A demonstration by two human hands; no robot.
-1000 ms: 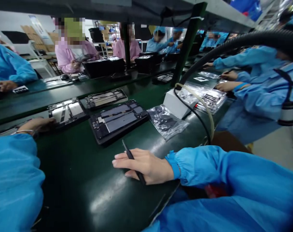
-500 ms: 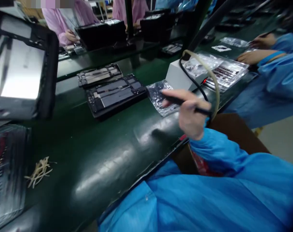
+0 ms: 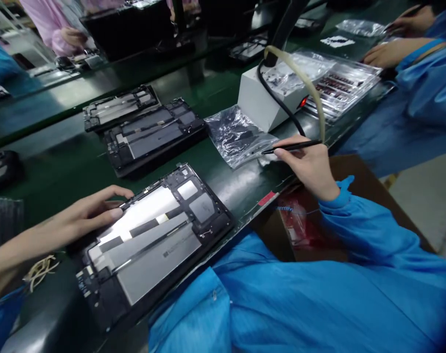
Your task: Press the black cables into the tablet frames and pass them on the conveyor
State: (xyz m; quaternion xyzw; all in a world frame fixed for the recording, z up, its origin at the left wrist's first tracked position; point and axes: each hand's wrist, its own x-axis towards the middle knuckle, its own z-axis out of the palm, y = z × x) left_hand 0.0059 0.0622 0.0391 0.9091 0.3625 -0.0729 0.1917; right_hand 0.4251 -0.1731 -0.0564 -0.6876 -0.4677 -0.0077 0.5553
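My left hand (image 3: 97,211) grips the far left edge of an opened tablet (image 3: 160,260), its thumb over the rim and its fingers along the outside. The tablet lies at the bench's front edge, with silver battery panels, dark strips and a black frame showing. In my right hand (image 3: 311,164) is a slim black vacuum pen (image 3: 294,146), pinched between thumb and fingers. Its thin tip is over the near edge of a clear plastic bag (image 3: 237,135). A pale hose (image 3: 318,98) runs from near the pen's rear end up over a white box (image 3: 261,100).
Two more opened tablets, one nearer (image 3: 152,132) and one farther (image 3: 121,108), lie behind. Clear trays with small dark parts (image 3: 336,93) stand at right, near a co-worker's hands (image 3: 388,51). Thin pale strips (image 3: 40,272) and stacked clear trays (image 3: 4,220) are at left.
The tablet at the upper left has come down to the bench front, and my left hand has come into view on it. My right hand shifted slightly right, still holding the pen.
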